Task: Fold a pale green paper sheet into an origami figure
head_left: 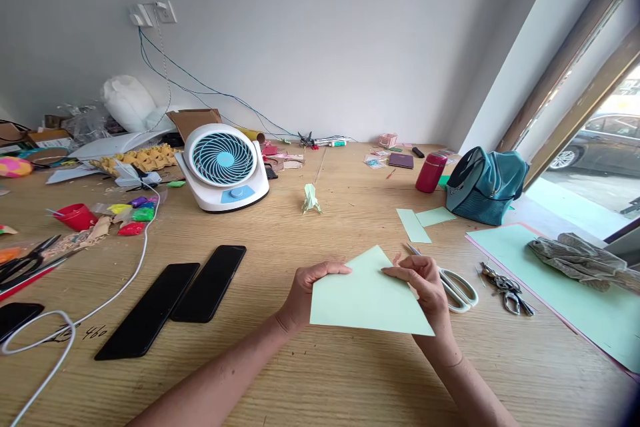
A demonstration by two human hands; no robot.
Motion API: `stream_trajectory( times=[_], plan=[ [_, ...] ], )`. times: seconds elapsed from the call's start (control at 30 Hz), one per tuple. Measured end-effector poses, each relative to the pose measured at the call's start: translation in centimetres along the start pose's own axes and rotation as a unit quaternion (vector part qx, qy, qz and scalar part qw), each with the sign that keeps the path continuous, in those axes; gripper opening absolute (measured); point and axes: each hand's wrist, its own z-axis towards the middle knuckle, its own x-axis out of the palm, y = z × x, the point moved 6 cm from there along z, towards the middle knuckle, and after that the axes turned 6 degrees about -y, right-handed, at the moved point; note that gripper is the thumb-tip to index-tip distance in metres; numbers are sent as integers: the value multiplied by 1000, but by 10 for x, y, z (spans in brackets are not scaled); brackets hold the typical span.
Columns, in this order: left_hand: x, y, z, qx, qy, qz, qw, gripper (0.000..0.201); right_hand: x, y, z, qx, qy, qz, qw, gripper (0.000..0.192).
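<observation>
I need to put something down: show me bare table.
Bare wood shows between the phones and the left hand, and between the paper figure and the pale green strips. It is crowded left of the fan, around the red cup and bright packets, and at right, where scissors, keys, a bag and a large green sheet lie.

A white fan [225,159] stands toward the far edge of the surface [250,373], left of its middle. A red cup [77,217] sits toward the left side, near colourful packets [144,214]. Two black phones [147,310] lie next to each other toward the near left corner. Toward the far right corner, a red bottle [431,173] stands just beside a teal bag [487,183]; keys [507,290] lie closer to the near edge.
</observation>
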Motion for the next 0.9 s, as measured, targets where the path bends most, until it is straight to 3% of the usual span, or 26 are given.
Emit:
stream_trajectory(
  times=[0.1, 0.23, 0.37, 0.5, 0.67, 0.9],
  plan=[
    [1, -1, -2, -10, -12, -21, 1000, 23, 2, -7, -1, 14, 26, -4, 1000, 22],
    [2, 5, -3, -33, -19, -39, 999, 23, 15, -25, -10, 134, 137, 41, 981, 46],
    [2, 15, -1, -67, -19, -60, 996, 22, 30, -23, -21, 193, 213, 149, 946, 40],
    [1, 19, 0, -63, -15, -45, 997, 24, 31, -23, -23, 207, 209, 159, 943, 33],
    [-1, 19, 1, 22, -5, 35, 999, 24, 21, -40, -21, 248, 150, 172, 942, 37],
    [-13, 21, 5, 47, -37, 65, 996, 27, 26, -39, -22, 240, 175, 174, 939, 38]
  ],
)
